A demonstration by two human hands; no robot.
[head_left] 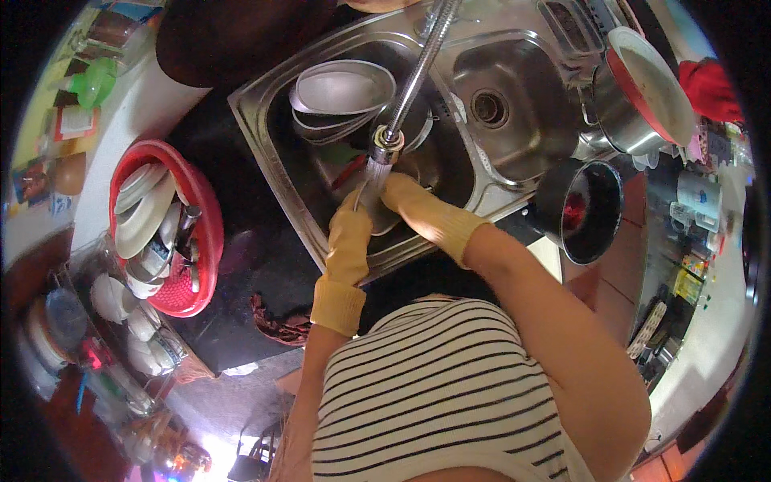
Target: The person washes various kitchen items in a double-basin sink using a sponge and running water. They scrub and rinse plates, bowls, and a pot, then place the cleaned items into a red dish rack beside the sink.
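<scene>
Both my hands wear yellow rubber gloves and reach into the left sink basin point(277, 153). My left hand point(350, 221) is closed around a thin, shiny edge; the rest of that thing is lost under the water and glare. Close beside it, my right hand point(401, 195) is under the tap head point(386, 143), its fingers largely hidden. Water streams from the tap between the two hands. Behind them, pale oval bowls point(345, 87) lie stacked in the basin. A red-handled utensil point(348, 172) rests left of the stream.
At left, a red plastic basket point(214, 233) holds plates, bowls and utensils. The right sink basin point(526, 96) has a drain. Beyond it sit a steel pot point(606, 104) and a black pan point(614, 213). A dark red cloth point(281, 323) lies on the counter's near edge.
</scene>
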